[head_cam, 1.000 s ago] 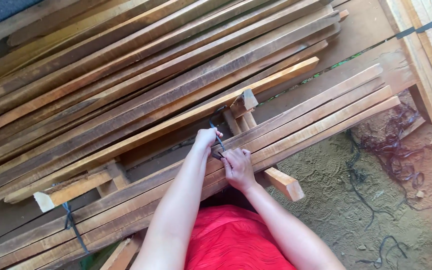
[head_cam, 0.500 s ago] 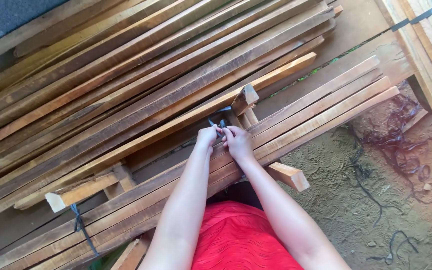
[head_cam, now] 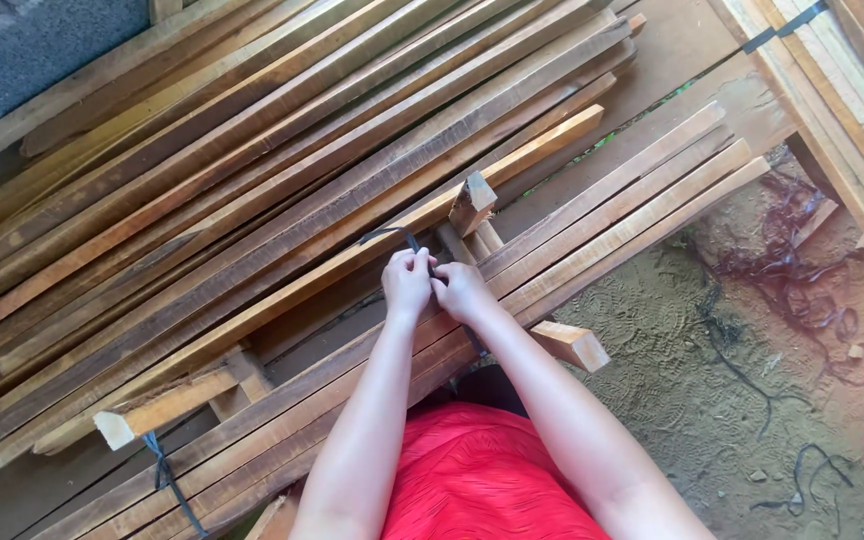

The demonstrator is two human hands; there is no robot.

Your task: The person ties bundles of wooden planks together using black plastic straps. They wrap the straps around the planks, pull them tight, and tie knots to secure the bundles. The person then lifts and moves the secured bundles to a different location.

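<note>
Where both hands [head_cam: 437, 285] meet, black strap [head_cam: 392, 235].

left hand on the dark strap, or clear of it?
Touching. Head view: left hand fingers close around the dark strap, which runs straight into the grip.

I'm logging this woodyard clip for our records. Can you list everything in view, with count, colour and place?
Long sawn wooden planks: many, brown and tan, stacked slantwise across the upper left.
Nearer bundle of long wooden slats: several, light brown, under the hands, running to upper right.
Thin black strap: one, looped over the slats at the fingers.
Short wooden offcut blocks: a few, tan, between and beside the bundles.
Second black strap: one, around slats at lower left.
Dark tangled strap scraps: several, on the sandy ground at right.
Red garment: one, bottom centre.
Left hand: on the strap.
Right hand: beside it, also at the strap.
</note>
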